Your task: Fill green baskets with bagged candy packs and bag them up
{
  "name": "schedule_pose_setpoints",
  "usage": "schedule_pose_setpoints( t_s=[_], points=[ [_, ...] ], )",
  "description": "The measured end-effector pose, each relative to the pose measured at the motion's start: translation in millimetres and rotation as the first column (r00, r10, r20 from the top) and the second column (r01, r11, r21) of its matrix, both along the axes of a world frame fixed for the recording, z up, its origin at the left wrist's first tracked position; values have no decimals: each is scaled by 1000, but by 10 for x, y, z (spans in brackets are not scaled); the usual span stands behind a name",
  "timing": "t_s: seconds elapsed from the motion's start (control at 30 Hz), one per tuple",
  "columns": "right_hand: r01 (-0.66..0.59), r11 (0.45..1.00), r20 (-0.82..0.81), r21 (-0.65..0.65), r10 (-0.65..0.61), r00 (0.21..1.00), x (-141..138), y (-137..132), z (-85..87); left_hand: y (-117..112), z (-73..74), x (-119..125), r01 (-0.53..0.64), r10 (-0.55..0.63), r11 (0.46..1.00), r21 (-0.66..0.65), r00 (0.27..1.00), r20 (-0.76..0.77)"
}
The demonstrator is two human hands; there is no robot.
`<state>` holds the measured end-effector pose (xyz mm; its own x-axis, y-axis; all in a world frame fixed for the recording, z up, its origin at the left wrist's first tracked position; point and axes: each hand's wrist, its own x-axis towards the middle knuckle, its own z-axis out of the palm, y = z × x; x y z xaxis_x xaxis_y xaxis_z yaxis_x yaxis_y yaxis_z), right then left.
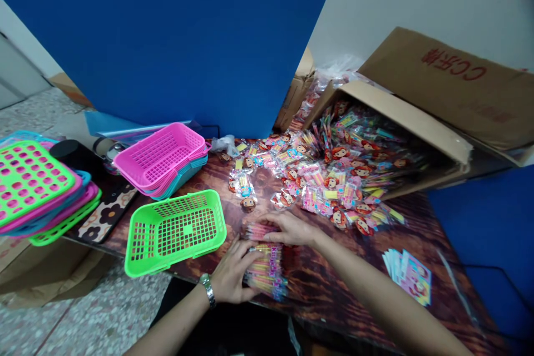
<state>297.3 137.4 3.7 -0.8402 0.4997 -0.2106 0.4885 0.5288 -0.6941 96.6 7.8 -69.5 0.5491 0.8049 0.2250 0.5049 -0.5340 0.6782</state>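
A stack of small colourful packets (267, 270) lies on the dark wooden table (334, 289) near its front edge. My left hand (231, 277), with a wristwatch, curls around the stack's near left side. My right hand (290, 228) rests on the stack's far end, fingers pressed on the packets. An empty green plastic basket (175, 231) stands just left of my hands. A heap of cartoon-face packets (325, 178) spills from a tipped cardboard box (417, 117) at the back right.
Nested pink and blue baskets (164, 158) stand behind the green one. Stacked basket lids (37, 192) lie at far left. A small pile of printed cards (409, 275) sits at right. A blue panel (187, 39) closes the back.
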Motion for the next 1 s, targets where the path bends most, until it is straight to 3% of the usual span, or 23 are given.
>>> schedule_pose_setpoints(
  t_s=[0.2,0.67,1.0],
  points=[
    [-11,1000,-89,-1,11,996,7,23,-71,-23,-25,-4,-1,1,1000,-12,1000,2],
    [4,1000,-52,-28,-5,999,-25,44,-60,-11,-6,-2,2,-2,1000,-2,1000,2],
    [-78,997,-36,6,78,996,-132,42,-50,9,-3,-6,-1,1,1000,-14,1000,1]
  ],
)
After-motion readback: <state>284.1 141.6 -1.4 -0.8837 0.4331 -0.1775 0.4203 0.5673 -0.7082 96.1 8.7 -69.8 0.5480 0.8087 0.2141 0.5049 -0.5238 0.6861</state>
